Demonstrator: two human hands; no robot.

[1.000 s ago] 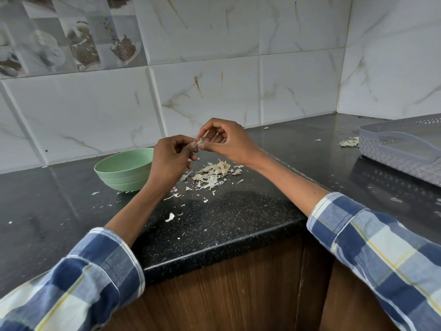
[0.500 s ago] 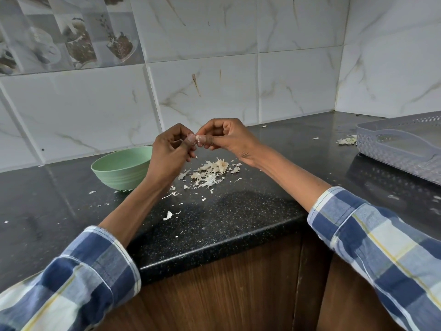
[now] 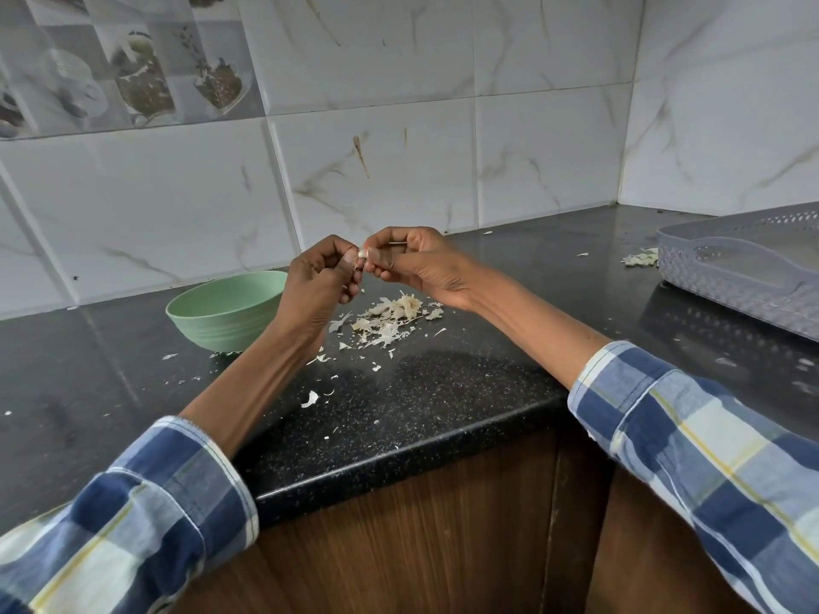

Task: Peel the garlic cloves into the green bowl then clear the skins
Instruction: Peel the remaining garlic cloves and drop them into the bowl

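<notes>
A black speckled stone bench [image 3: 443, 392] with a rounded front edge runs across the frame over brown wood-grain cabinet fronts [image 3: 399, 547]. Behind it stands a wall of glossy white marble-look tiles [image 3: 399, 170], with printed cup-and-jar tiles [image 3: 133, 59] at upper left. Left of centre sits the green bowl [image 3: 221, 314], round, matte and faintly ribbed; what it holds is hidden. At mid-frame the left hand [image 3: 317, 281] and right hand [image 3: 421, 263], in blue plaid sleeves, meet above the bench, curled fingers of both pinching a small pale garlic clove [image 3: 362, 253] between the thumbs. Just below them lies a heap of papery cream garlic skins [image 3: 390, 319], with flakes scattered toward the bench edge. At far right rests a grey perforated plastic tray [image 3: 744, 268], more skins [image 3: 640, 258] beside it.
</notes>
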